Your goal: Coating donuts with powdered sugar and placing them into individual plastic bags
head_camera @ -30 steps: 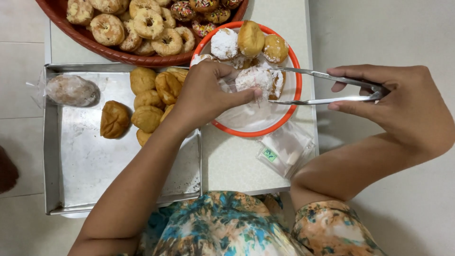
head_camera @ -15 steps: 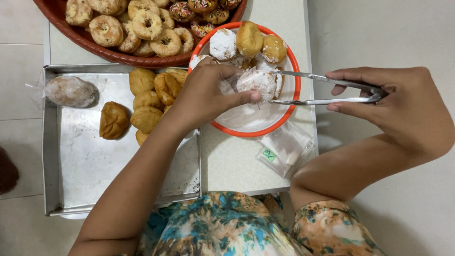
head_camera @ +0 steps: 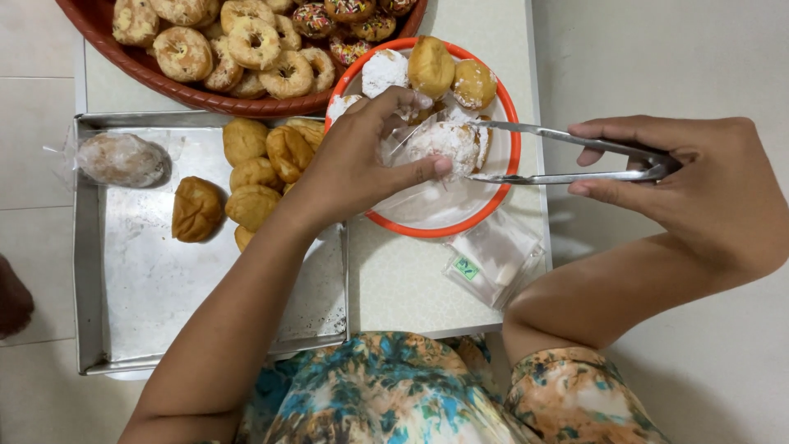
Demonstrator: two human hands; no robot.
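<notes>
My right hand (head_camera: 699, 185) squeezes metal tongs (head_camera: 567, 156) whose tips grip a sugar-dusted doughnut (head_camera: 448, 144) over a white plate with an orange rim (head_camera: 460, 224). My left hand (head_camera: 362, 160) holds a clear plastic bag (head_camera: 415, 193) open around that doughnut; thumb and fingers pinch the bag's mouth. More doughnuts sit at the plate's far side: a powdered one (head_camera: 385, 72) and two plain golden ones (head_camera: 433, 66).
A metal tray (head_camera: 148, 288) at the left holds several golden buns (head_camera: 197, 210) and one bagged doughnut (head_camera: 122, 159). A dark red basket (head_camera: 164, 78) of ring doughnuts stands at the back. A stack of clear bags (head_camera: 493, 259) lies near the table's front edge.
My left hand has drawn the bag slightly further around the doughnut. The tongs and right hand stay almost where they were.
</notes>
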